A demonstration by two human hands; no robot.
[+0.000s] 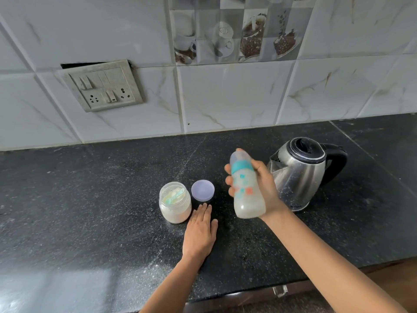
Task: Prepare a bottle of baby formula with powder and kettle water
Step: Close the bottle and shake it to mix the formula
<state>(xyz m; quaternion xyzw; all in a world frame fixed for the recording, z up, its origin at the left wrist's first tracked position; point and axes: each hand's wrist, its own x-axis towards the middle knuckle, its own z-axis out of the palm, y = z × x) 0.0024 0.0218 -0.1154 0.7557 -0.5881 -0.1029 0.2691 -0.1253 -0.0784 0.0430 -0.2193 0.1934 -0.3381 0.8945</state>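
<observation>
My right hand point(265, 186) grips a capped baby bottle point(246, 186) above the counter. The bottle has a teal collar and holds milky white liquid; it is blurred and leans slightly left. My left hand point(199, 232) lies flat on the black counter point(90, 199), fingers straight, just right of an open jar of white powder point(174, 205). A pale scoop lies inside the jar. The jar's lilac lid point(202, 190) rests on the counter beyond my left fingertips. A steel kettle point(302, 175) with a black lid and handle stands right behind the bottle.
A tiled wall with a switch and socket plate point(103, 86) rises behind the counter. White powder dusts the counter around the jar. The counter's front edge runs along the bottom, with a drawer handle point(279, 291) below it.
</observation>
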